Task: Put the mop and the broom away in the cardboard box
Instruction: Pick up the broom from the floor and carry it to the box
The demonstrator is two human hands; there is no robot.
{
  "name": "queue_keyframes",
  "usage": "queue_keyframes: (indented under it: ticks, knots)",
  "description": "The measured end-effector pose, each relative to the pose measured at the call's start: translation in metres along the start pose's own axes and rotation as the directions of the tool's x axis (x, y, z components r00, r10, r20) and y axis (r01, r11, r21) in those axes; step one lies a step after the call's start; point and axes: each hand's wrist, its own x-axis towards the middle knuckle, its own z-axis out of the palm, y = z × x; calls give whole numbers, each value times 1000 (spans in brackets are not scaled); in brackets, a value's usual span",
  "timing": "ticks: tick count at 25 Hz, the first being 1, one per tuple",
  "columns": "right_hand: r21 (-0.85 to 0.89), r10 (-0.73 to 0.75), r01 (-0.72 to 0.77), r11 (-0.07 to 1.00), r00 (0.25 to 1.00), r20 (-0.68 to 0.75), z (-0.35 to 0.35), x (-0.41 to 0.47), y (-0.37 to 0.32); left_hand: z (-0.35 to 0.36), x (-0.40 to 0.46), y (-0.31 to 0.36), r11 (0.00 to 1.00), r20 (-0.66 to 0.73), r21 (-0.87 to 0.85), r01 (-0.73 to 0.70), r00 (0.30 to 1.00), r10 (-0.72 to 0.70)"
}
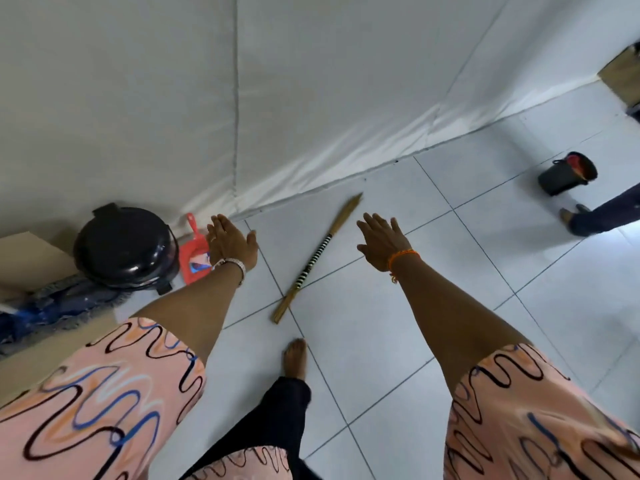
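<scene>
A thin straw broom (317,258) with a black-and-white wrapped handle lies diagonally on the white tiled floor, between my two outstretched arms. My left hand (232,242) hovers open, palm down, left of the broom and over a red dustpan (194,259). My right hand (382,242) is open too, fingers spread, to the right of the broom and above it. Neither hand touches the broom. The blue mop head (55,308) rests at the far left on the cardboard box (31,258), whose flaps show at the left edge.
A black lidded bin (124,245) stands by the white padded wall, next to the dustpan. A small black bucket (568,173) sits at the right, with another person's leg and feet (595,216) near it. My bare foot (296,358) is just below the broom.
</scene>
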Motion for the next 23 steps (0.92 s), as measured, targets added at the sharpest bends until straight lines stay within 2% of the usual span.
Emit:
queue_keyframes:
  ticks: [4, 8, 12, 17, 23]
  knots:
    - [-28, -66, 68, 997, 994, 85, 3, 53, 75, 54, 22, 41, 990, 64, -43, 132, 990, -129]
    - [-55, -116, 125, 991, 982, 150, 15, 98, 135, 105, 35, 68, 981, 128, -20, 195, 973, -191]
    - [-104, -237, 257, 961, 957, 170, 53, 171, 186, 181, 58, 71, 968, 176, 40, 249, 952, -252]
    - [-132, -343, 380, 916, 909, 235, 147, 295, 223, 303, 105, 46, 944, 191, 12, 330, 926, -326]
    - [-120, -470, 501, 857, 855, 218, 285, 423, 207, 447, 139, -23, 913, 230, 26, 408, 886, -403]
